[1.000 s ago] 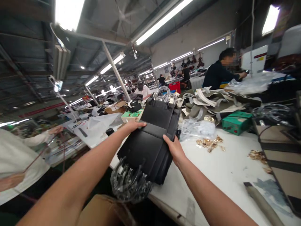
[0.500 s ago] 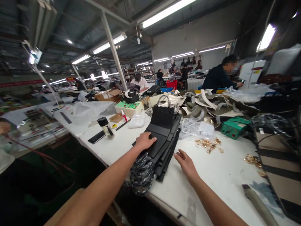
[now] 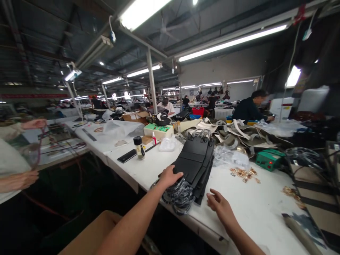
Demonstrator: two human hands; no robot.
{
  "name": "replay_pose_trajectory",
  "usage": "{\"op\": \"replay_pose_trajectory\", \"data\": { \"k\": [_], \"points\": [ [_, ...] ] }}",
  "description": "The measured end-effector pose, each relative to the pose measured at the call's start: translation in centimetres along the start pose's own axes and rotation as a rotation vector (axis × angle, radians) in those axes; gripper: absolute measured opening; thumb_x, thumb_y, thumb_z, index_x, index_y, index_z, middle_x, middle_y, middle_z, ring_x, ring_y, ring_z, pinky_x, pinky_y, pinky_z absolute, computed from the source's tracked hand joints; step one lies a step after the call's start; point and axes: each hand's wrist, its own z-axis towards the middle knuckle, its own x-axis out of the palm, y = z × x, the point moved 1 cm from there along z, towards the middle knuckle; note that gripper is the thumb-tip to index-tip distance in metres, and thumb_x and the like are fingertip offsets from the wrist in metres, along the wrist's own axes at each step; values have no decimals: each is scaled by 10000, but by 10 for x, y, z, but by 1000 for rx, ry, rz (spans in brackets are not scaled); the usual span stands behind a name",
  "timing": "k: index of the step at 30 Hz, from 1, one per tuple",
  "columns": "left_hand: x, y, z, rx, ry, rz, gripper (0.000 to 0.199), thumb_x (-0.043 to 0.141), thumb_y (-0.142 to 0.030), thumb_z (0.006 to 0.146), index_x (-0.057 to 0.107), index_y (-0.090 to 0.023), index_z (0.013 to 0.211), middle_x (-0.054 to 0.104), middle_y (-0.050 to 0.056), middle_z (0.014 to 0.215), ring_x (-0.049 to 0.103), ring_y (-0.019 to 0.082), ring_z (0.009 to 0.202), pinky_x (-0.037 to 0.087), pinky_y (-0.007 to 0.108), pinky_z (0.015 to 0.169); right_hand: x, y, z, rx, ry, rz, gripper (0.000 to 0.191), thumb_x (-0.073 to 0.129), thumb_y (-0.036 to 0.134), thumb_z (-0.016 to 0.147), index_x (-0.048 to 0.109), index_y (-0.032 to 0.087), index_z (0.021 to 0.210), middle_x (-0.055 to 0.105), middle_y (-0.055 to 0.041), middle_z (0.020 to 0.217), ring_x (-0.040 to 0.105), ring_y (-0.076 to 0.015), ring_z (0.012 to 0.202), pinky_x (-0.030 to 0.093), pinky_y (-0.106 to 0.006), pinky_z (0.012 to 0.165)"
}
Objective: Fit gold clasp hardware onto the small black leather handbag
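Note:
A stack of black flat bag panels (image 3: pixel 195 152) lies fanned on the white table (image 3: pixel 247 202). Plastic-wrapped loops, which look like bag handles (image 3: pixel 180 198), hang at its near end, with more at the far end. My left hand (image 3: pixel 170 176) rests on the near left part of the stack, fingers stretched out and thumb apart. Just right of the stack, my right hand (image 3: pixel 220 205) hovers close to the table, fingers apart and holding nothing. Small gold metal fittings (image 3: pixel 244 173) lie scattered beyond it.
A jar with a black lid (image 3: pixel 139 147), a black phone-like slab (image 3: pixel 126 156) and a red bottle (image 3: pixel 154 138) stand left. A green box (image 3: pixel 269 159) and cut material (image 3: pixel 239 132) lie right and behind. A co-worker's hands (image 3: pixel 20 180) hold a cord at left.
The view has turned left and up, so the table things sit further right and lower. My left hand stays on the stack; my right hand stays open beside it.

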Motion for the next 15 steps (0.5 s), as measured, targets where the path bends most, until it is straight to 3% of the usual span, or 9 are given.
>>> {"op": "replay_pose_trajectory", "data": {
  "k": [4, 8, 11, 13, 15],
  "points": [
    [0, -4, -10, 32, -49, -25, 836, 603, -621, 776, 512, -121, 1440, 486, 67, 1434, 461, 257, 1306, 314, 321, 1142, 7, 11, -9, 26, 18, -34, 1091, 571, 892, 654, 408, 122, 1409, 596, -102, 1169, 613, -216, 1009, 509, -316, 844],
    [-1, -3, -9, 64, -31, -45, 935, 618, -677, 730, 469, -135, 1477, 413, 71, 1488, 390, 272, 1361, 289, 347, 1162, 2, 18, 3, 86, -13, 79, 978, 608, 821, 720, 410, 172, 1425, 551, -98, 1286, 614, -220, 1063, 541, -314, 844],
    [-8, 10, 7, 15, -65, -107, 929, 522, -740, 784, 450, -134, 1483, 418, 70, 1483, 400, 244, 1356, 301, 337, 1153, -3, 28, 21, 87, -46, 173, 915, 606, 775, 781, 388, 198, 1458, 499, -84, 1377, 585, -209, 1140, 531, -302, 907],
    [-10, 26, 28, -49, -109, -160, 884, 450, -738, 845, 459, -119, 1475, 392, 71, 1509, 334, 245, 1405, 233, 339, 1188, -4, 33, 36, 78, -76, 210, 950, 620, 768, 779, 353, 207, 1498, 472, -79, 1412, 559, -203, 1184, 508, -312, 970],
    [-7, 46, 52, -121, -77, -243, 895, 390, -741, 887, 419, -94, 1505, 322, 81, 1555, 261, 241, 1457, 174, 338, 1215, -3, 33, 51, 78, -92, 242, 1005, 638, 766, 766, 304, 213, 1536, 440, -72, 1448, 523, -204, 1236, 467, -338, 1044]
  ]
}}
